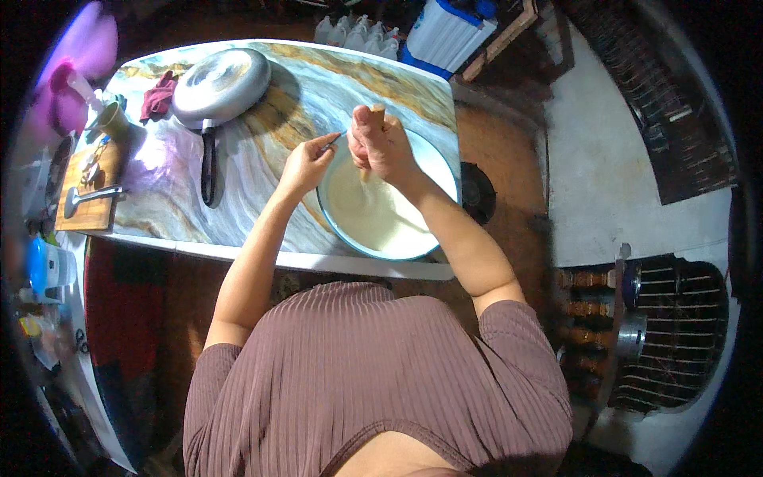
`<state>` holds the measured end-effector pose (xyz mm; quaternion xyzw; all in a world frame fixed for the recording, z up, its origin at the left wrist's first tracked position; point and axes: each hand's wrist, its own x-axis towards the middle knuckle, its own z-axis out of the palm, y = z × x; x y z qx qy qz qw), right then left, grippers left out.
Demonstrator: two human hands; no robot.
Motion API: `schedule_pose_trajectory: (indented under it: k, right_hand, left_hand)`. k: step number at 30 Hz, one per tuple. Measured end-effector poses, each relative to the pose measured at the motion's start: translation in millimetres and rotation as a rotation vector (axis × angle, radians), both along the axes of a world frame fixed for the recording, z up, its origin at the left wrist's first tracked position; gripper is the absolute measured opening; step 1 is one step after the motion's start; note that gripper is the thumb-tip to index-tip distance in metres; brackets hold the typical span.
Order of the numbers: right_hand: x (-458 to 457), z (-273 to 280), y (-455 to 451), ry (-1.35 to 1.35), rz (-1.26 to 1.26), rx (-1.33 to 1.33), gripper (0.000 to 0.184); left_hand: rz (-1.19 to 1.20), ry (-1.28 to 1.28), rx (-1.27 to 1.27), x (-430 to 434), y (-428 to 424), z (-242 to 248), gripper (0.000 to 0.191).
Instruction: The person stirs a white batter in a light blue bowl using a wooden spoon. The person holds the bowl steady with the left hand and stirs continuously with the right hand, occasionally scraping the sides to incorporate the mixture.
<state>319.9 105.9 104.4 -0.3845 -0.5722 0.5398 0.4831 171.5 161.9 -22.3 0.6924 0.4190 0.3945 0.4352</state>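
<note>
My right hand (381, 143) is closed around a wooden stick or handle (378, 108), whose upper end shows above the fist. Its lower part slants down into a pale, creamy liquid (357, 211). The liquid lies in a wide white basin (438, 158) with a blue rim, near the table's right end. At the basin's far left edge, my left hand (307, 164) pinches the rim between thumb and fingers. My right forearm crosses over the basin and hides part of it.
An upturned frying pan (223, 83) lies on the marble-patterned table (256, 208), beside a dark red cloth (158, 98). At left, a wooden board (98, 217) holds a ladle (89, 195); a mug (110, 121) stands behind. Clear plastic bottles (357, 37) and a blue-and-white container (447, 36) stand beyond the table.
</note>
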Motion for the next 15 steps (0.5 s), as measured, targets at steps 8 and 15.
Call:
schedule_pose_trajectory:
  k: [8,15]
  right_hand:
    - [-11,-12,-6,-0.070,-0.027,0.080,0.049]
    - [-18,0,-5,0.081,-0.055,0.214,0.050]
  left_hand:
    - [-0.015,0.098,-0.021,-1,4,-2,0.038]
    - [-0.007,-0.038,-0.017,0,1,-4,0.038]
